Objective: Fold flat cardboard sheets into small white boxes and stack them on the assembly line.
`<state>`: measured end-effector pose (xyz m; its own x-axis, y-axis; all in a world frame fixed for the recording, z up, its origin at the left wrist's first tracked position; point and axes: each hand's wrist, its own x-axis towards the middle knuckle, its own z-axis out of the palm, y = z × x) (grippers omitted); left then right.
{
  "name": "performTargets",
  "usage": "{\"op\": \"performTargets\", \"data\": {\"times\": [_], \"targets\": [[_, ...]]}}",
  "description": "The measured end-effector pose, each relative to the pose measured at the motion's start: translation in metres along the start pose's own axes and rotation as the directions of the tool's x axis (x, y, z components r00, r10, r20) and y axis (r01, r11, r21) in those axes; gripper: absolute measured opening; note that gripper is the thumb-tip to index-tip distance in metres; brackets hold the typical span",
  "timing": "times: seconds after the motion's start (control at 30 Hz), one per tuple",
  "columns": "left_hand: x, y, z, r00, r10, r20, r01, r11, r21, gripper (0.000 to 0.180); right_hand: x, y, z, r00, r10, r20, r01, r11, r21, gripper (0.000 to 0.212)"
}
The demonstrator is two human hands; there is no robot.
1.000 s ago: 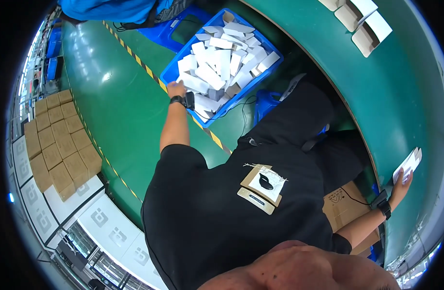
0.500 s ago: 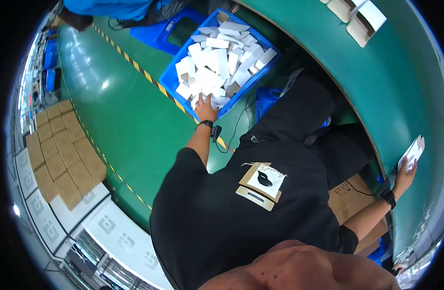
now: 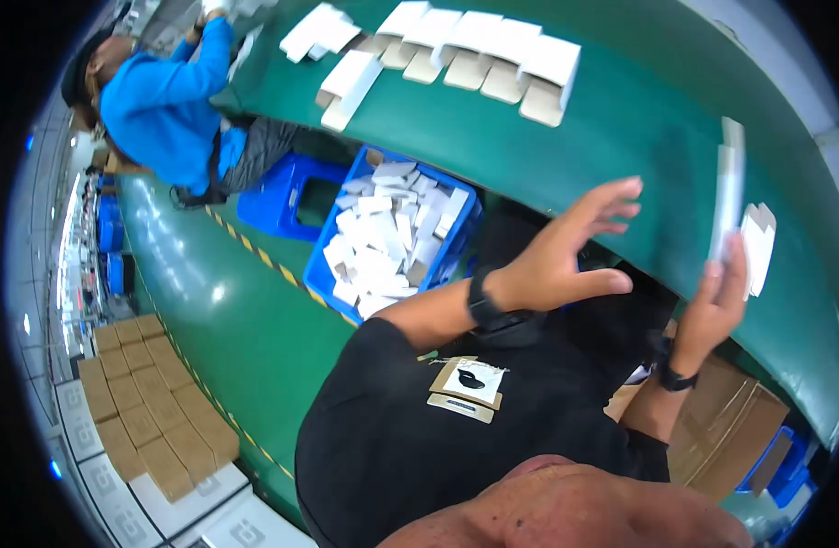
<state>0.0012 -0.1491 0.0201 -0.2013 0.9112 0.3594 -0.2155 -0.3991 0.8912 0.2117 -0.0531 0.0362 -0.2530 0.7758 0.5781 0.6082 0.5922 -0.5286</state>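
White flat folded cardboard carton [image 3: 732,187] is standing upright over the green table [image 3: 638,119]; my right hand [image 3: 721,301] is gripping it, my left hand [image 3: 561,256] is hovering empty, fingers spread, near the blue plastic bin [image 3: 456,251].

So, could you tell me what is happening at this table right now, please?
A person at a green table holds a flat white carton upright in the right hand. The left hand is open in mid-air, holding nothing. A blue crate of white cartons sits below. Further along, a co-worker in blue works near folded white boxes.
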Motion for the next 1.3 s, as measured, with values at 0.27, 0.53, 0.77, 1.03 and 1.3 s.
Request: {"op": "performTargets", "data": {"times": [0.27, 0.53, 0.77, 1.03, 1.3], "targets": [[0.109, -0.050, 0.051, 0.970, -0.183, 0.161, 0.232, 0.896, -0.378, 0.111, 0.023, -0.018, 0.009, 0.993, -0.033, 0.115, -0.009, 0.938, 0.346, 0.042], [0.121, -0.064, 0.062, 0.783, -0.475, 0.403, 0.536, 0.843, -0.047, 0.121, 0.079, 0.063, -0.042, 0.943, 0.157, 0.293, -0.267, 0.882, 0.388, 0.039], [0.111, -0.055, 0.099, 0.789, -0.477, 0.388, 0.531, 0.847, -0.039, 0.116, 0.120, 0.112, -0.093, 0.693, -0.218, 0.687, -0.182, 0.870, 0.459, 0.036], [0.114, -0.064, 0.116, 0.995, -0.098, 0.018, 0.098, 0.995, 0.010, 0.079, 0.079, 0.101, -0.052, 0.967, -0.023, 0.253, -0.192, 0.587, 0.787, 0.035], [0.085, -0.078, 0.055, 0.959, -0.218, 0.181, 0.223, 0.975, -0.009, 0.055, 0.035, 0.067, 0.024, 0.981, 0.034, 0.189, -0.167, 0.636, 0.754, 0.017]]}}
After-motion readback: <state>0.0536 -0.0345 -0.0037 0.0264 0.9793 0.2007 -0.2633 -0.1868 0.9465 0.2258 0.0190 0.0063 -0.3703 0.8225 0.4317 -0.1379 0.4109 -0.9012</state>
